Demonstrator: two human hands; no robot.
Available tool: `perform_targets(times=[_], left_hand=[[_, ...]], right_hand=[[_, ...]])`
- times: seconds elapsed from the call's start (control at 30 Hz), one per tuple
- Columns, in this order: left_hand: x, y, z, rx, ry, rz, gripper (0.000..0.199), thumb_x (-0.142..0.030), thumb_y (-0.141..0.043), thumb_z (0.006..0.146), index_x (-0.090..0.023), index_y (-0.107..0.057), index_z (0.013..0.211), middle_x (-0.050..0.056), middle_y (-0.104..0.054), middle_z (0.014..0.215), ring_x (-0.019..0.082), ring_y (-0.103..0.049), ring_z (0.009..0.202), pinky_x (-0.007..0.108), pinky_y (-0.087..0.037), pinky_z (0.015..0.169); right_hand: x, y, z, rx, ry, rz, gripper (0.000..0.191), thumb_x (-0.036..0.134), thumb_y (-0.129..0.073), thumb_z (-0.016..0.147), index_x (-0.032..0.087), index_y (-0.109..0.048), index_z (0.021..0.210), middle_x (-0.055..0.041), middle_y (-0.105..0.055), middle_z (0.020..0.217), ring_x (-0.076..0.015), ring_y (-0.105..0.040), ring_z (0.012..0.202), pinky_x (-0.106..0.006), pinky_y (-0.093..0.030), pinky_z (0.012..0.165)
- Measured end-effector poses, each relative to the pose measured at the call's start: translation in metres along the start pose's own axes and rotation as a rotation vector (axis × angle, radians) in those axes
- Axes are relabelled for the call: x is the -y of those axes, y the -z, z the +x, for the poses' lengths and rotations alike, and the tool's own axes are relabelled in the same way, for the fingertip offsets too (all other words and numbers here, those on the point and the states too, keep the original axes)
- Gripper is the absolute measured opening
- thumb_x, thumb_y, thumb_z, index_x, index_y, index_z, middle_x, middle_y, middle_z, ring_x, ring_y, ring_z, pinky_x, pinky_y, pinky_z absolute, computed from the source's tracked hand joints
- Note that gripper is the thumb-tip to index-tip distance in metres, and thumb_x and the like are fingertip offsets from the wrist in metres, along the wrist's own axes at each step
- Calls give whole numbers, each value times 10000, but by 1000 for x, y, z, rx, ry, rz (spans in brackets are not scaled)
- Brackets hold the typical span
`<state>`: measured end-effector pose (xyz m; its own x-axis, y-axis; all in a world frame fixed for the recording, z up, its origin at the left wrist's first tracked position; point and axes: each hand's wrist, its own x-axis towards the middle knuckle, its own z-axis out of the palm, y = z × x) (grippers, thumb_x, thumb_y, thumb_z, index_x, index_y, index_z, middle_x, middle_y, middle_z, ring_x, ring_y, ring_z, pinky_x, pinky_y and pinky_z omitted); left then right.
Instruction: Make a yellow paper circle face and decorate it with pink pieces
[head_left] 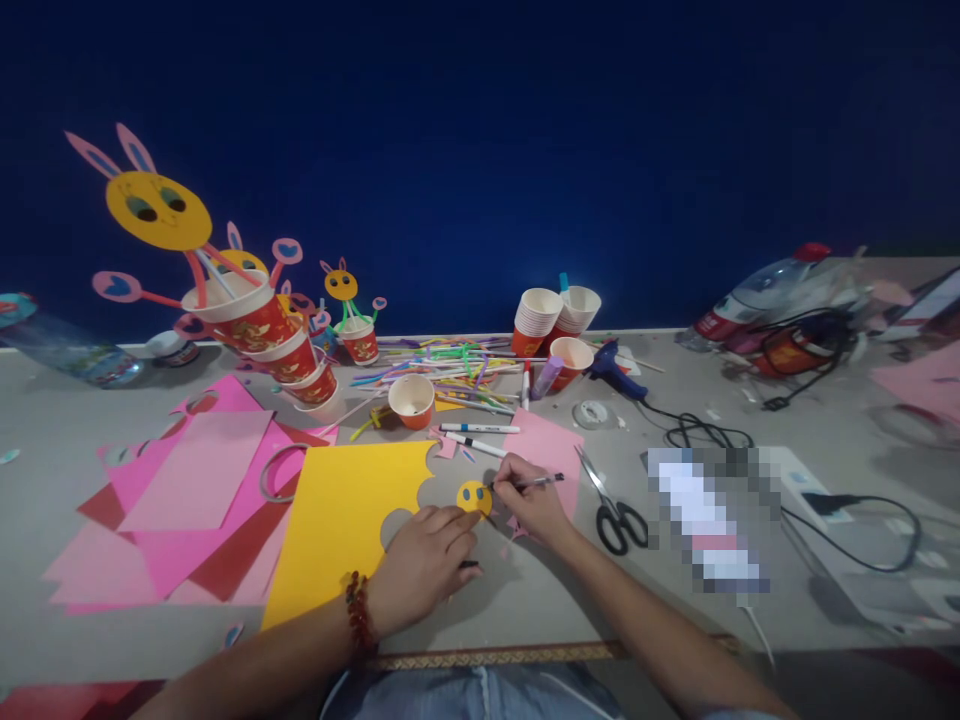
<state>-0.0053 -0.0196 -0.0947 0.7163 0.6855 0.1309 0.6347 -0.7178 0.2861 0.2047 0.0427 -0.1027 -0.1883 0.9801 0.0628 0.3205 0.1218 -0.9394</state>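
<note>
In the head view my right hand (534, 500) is closed round a slim pen (538, 481), its tip end at the right edge of a small yellow paper circle (474, 495). Two blue-and-black eyes show on that circle. My left hand (427, 560) holds the circle down on the table with its fingertips, from the lower left. A small black piece (469, 564), perhaps a pen cap, pokes out by my left thumb. Under the left wrist lies a yellow sheet (352, 520) with round cut-outs. A pink sheet (551, 450) lies behind my right hand, and two markers (480, 428) are beyond the circle.
Black-handled scissors (615, 510) lie right of my right hand. Paper cups with rabbit faces (159, 210) stand back left, above layered pink sheets (202, 470). Pipe cleaners (457, 365), stacked cups (536, 315) and a blue glue gun (616, 372) with its cord are behind.
</note>
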Motion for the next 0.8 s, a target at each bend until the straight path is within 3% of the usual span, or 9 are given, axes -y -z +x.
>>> perform_targets(times=[0.8], left_hand=[[0,1,0,-19,0,2,313,-423,-679,874,-184,-596,1058,59,-637,1317,256,-575,1167,406,-459,919]], right_hand=[[1,-1,0,4,-5,-5,110,183,-511,745,213,-498,639,47,-483,552,-122,-429,516,-229,-296,491]])
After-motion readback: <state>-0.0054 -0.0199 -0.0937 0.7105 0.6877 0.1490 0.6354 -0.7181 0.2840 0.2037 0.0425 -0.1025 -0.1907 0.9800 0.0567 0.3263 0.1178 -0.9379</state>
